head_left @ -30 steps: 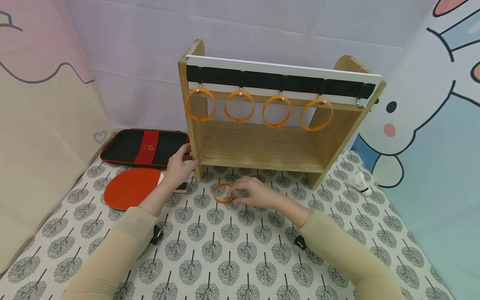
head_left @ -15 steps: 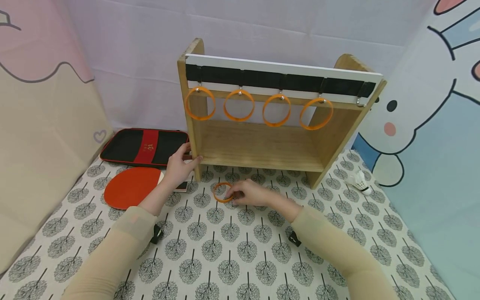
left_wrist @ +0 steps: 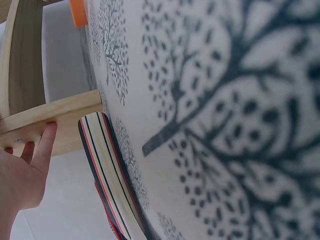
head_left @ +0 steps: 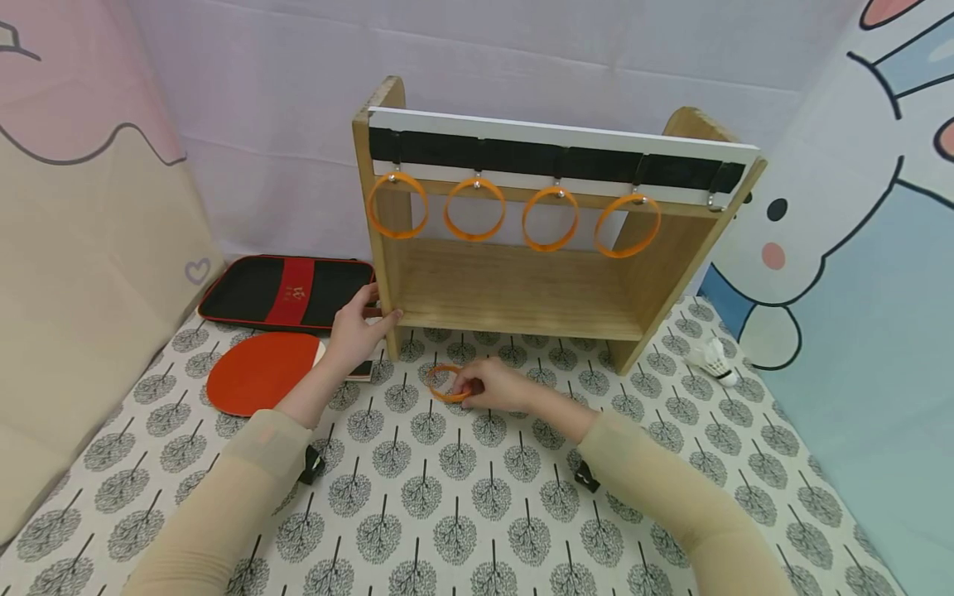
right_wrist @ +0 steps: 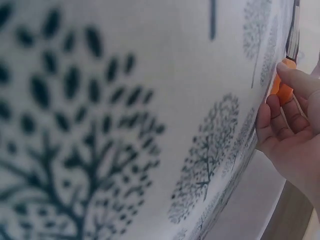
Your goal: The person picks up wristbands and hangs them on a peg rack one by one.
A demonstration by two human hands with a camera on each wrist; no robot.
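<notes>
My right hand [head_left: 495, 385] pinches the near right edge of a thin orange ring [head_left: 440, 397] low at the patterned cloth, between thumb and fingers. In the right wrist view, the orange band [right_wrist: 285, 87] shows between the thumb and curled fingers. At the left side panel of a wooden shelf [head_left: 522, 285], my left hand [head_left: 358, 327] grips the panel, thumb at its front edge and fingers along the outer face. Those fingers [left_wrist: 45, 147] lie against the wood in the left wrist view. Several more orange rings [head_left: 474, 237] hang from hooks on the shelf's black-and-white top rail [head_left: 522, 157].
Left of the shelf lie a black case [head_left: 249, 290] with a red band and a red table tennis paddle [head_left: 261, 374], partly behind the left forearm. A white shuttlecock [head_left: 713, 362] lies on the right. The rail's rightmost hook [head_left: 714, 201] carries no ring.
My right fingers have closed on the ring's edge, and the ring has shifted slightly right with its near side tipped. The left hand holds its place on the shelf.
</notes>
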